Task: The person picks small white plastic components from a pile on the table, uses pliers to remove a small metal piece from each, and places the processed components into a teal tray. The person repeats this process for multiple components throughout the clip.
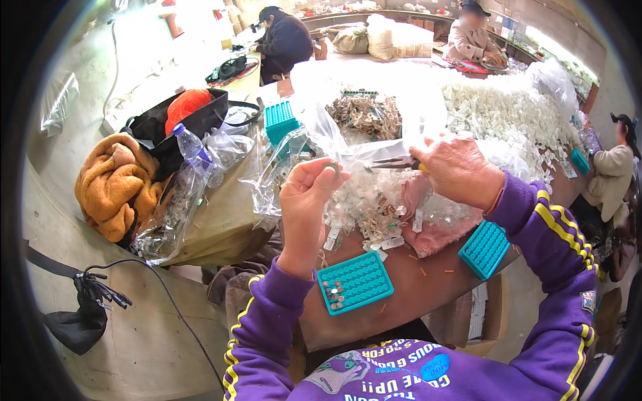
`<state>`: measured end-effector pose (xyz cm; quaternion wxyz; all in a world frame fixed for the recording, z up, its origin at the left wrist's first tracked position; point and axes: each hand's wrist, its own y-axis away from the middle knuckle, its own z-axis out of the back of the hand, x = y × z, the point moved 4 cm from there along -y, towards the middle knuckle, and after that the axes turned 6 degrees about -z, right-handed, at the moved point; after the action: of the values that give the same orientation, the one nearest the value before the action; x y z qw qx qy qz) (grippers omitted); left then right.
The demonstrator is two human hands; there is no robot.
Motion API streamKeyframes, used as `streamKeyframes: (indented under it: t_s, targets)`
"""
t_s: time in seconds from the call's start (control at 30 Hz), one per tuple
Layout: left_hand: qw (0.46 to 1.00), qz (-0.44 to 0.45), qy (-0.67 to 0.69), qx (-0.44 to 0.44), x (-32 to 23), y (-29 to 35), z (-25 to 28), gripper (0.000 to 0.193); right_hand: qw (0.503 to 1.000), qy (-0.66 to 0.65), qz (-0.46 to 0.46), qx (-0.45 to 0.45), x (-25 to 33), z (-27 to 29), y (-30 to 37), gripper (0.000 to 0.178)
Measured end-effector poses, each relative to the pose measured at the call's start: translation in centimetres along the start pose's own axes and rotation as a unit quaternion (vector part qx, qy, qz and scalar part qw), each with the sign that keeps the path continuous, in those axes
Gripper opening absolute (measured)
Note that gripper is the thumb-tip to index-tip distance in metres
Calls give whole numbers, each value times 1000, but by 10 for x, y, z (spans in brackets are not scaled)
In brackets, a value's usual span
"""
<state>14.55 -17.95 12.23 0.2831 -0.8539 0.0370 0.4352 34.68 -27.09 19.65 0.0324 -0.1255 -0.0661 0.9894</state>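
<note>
My left hand [309, 190] is raised over the near part of the table, thumb and fingers pinched on a small greyish piece [332, 168] too small to name. My right hand [461, 168] grips pliers [393, 163] with a yellow handle, their dark jaws pointing left toward that piece. Below the hands lies a heap of small clear and white plastic pieces [364, 204], some with coppery bits. Closest to me, a teal tray [368, 281] with rows of hollows holds several small round parts in its left corner. A pink cloth [438, 237] lies beside the heap.
Another teal tray [485, 248] sits at the table's right edge. Stacked teal trays [281, 119] and clear plastic film [267, 180] are at left, near a bottle [194, 147] and a black bag [144, 130]. White pieces [495, 100] are heaped far right. Three other people work around.
</note>
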Motion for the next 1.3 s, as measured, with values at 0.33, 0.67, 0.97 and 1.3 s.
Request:
streamKeyframes:
  t_s: [0.33, 0.67, 0.97, 1.3]
  targets:
    - [995, 65, 65, 49, 13, 3, -18, 18, 975, -206, 79, -14, 6, 16, 27, 32]
    - [985, 79, 132, 84, 5, 9, -30, 19, 960, -269, 71, 13, 4, 0, 30, 36]
    - [994, 6, 42, 101, 1, 14, -25, 25, 943, -277, 175, -54, 6, -8, 26, 34]
    - [994, -18, 1, 107, -5, 12, -27, 25, 932, -286, 200, -94, 4, -16, 20, 40]
